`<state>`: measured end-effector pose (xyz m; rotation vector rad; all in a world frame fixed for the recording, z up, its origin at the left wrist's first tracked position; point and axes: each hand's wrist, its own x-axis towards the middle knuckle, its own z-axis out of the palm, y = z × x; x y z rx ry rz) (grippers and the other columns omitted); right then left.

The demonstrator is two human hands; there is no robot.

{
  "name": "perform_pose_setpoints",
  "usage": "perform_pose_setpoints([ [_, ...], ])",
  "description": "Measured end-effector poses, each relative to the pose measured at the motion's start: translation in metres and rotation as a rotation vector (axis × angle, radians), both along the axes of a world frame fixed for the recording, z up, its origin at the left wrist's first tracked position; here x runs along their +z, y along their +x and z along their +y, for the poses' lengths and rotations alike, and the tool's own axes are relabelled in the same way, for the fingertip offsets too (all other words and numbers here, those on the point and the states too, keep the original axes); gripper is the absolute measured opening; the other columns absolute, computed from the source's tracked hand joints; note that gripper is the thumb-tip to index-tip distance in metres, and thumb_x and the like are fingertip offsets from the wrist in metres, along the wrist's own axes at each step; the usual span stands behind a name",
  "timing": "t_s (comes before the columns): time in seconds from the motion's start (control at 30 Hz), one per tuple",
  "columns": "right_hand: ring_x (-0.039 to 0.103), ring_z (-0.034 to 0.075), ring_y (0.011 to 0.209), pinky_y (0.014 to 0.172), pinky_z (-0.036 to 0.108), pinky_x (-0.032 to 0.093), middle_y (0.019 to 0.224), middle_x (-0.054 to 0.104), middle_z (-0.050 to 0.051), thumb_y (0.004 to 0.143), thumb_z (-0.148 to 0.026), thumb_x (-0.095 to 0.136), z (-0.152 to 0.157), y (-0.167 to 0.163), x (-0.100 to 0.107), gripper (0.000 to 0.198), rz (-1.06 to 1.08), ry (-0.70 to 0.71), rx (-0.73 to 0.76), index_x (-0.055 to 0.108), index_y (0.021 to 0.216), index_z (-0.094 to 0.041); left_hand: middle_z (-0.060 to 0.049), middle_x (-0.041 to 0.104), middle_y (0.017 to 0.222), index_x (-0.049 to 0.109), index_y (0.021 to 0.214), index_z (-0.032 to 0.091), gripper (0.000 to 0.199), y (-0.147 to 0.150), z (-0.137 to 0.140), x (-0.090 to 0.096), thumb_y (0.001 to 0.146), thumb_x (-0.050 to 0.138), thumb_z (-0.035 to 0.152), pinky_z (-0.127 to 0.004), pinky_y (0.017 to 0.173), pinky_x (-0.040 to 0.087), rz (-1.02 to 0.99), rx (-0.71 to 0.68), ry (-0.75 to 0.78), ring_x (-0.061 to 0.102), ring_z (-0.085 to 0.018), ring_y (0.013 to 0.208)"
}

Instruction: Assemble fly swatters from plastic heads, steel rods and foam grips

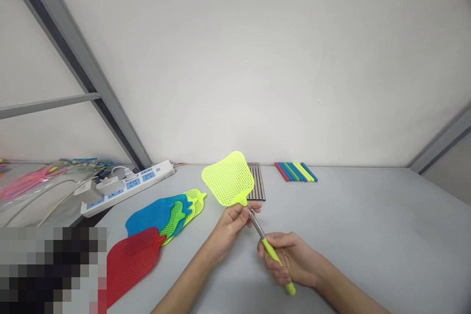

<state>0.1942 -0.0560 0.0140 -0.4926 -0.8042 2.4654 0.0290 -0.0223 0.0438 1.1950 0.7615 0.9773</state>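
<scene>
A yellow-green fly swatter (230,179) is held tilted over the table, its perforated head up and to the left. My left hand (235,221) is closed around the top of its metal rod, just below the head. Lower down, my right hand (289,257) wraps round the yellow-green grip. The bare metal rod (256,224) shows between the two hands. Behind the swatter head lies a row of metal rods (259,181), partly hidden by it. To the left, loose swatter heads overlap: red (134,260), blue (150,216), green (175,218) and yellow-green (196,201).
Several coloured grips (296,171) lie in a row near the wall at the back. A white power strip (128,186) with plugs and cables sits at the left, beside plastic bags of pink items (33,181). The grey table (368,225) meets a white wall.
</scene>
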Motion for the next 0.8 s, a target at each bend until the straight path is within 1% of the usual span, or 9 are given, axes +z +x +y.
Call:
perform_pose_setpoints([
  [0.07,0.035,0.006,0.037,0.035,0.019,0.020,0.051,0.041,0.000,0.078,-0.026,0.035,-0.002,-0.001,0.003,0.025,0.005,0.005,-0.021,0.052,0.080,-0.009,-0.005,0.052,0.087,0.059,0.081,0.017,0.020,0.000,-0.001,0.001,0.076,0.047,0.032,-0.025,0.069,0.035,-0.005,-0.018,-0.003,0.043,-0.012,0.070],
  [0.13,0.031,0.004,0.037,0.036,0.018,0.018,0.051,0.038,-0.002,0.078,-0.026,0.039,-0.004,-0.002,0.007,0.021,0.011,-0.020,-0.036,0.052,0.080,-0.010,-0.004,0.052,0.078,0.059,0.080,0.016,0.021,0.000,-0.001,0.002,0.075,0.047,0.032,-0.025,0.069,0.035,0.014,-0.017,0.004,0.043,-0.013,0.070],
  [0.2,0.024,0.002,0.036,0.036,0.017,0.015,0.051,0.033,-0.004,0.078,-0.027,0.041,-0.005,-0.002,0.009,0.019,0.011,-0.043,-0.062,0.051,0.078,-0.011,-0.003,0.051,0.073,0.060,0.078,0.015,0.021,-0.002,0.000,0.003,0.075,0.049,0.033,-0.025,0.068,0.035,0.037,-0.008,0.014,0.043,-0.013,0.068],
  [0.3,0.020,0.001,0.038,0.036,0.016,0.012,0.052,0.030,-0.005,0.077,-0.028,0.043,-0.007,-0.004,0.011,0.019,-0.004,-0.043,-0.099,0.051,0.078,-0.011,-0.004,0.052,0.074,0.061,0.078,0.015,0.021,-0.002,0.001,0.004,0.074,0.049,0.032,-0.025,0.069,0.035,0.043,-0.003,0.010,0.044,-0.013,0.069],
  [0.47,0.019,0.002,0.038,0.036,0.015,0.012,0.052,0.028,-0.005,0.077,-0.028,0.045,-0.008,-0.007,0.015,0.018,-0.001,-0.060,-0.125,0.052,0.079,-0.012,-0.005,0.054,0.077,0.060,0.085,0.015,0.024,0.002,-0.001,0.005,0.078,0.044,0.031,-0.026,0.071,0.035,-0.039,0.009,-0.029,0.045,-0.014,0.072],
  [0.57,0.017,0.002,0.037,0.035,0.015,0.011,0.051,0.028,-0.006,0.078,-0.031,0.042,-0.009,-0.009,0.017,0.022,-0.011,-0.090,-0.132,0.053,0.086,-0.014,-0.006,0.054,0.077,0.059,0.087,0.014,0.028,0.004,-0.003,0.005,0.081,0.038,0.032,-0.025,0.068,0.035,-0.076,0.014,-0.039,0.045,-0.013,0.071],
  [0.67,0.014,0.002,0.036,0.034,0.013,0.009,0.048,0.025,-0.007,0.079,-0.036,0.040,-0.011,-0.010,0.017,0.025,-0.038,-0.134,-0.137,0.051,0.096,-0.020,-0.006,0.054,0.076,0.058,0.086,0.014,0.032,0.004,-0.004,0.007,0.082,0.035,0.035,-0.024,0.064,0.035,-0.097,0.014,-0.053,0.045,-0.013,0.070],
  [0.8,0.013,0.003,0.035,0.033,0.013,0.009,0.046,0.024,-0.008,0.079,-0.040,0.039,-0.012,-0.012,0.013,0.029,-0.060,-0.151,-0.133,0.049,0.100,-0.024,-0.004,0.053,0.073,0.056,0.087,0.015,0.032,0.005,-0.003,0.008,0.082,0.034,0.037,-0.024,0.063,0.035,-0.086,0.021,-0.058,0.045,-0.012,0.068],
])
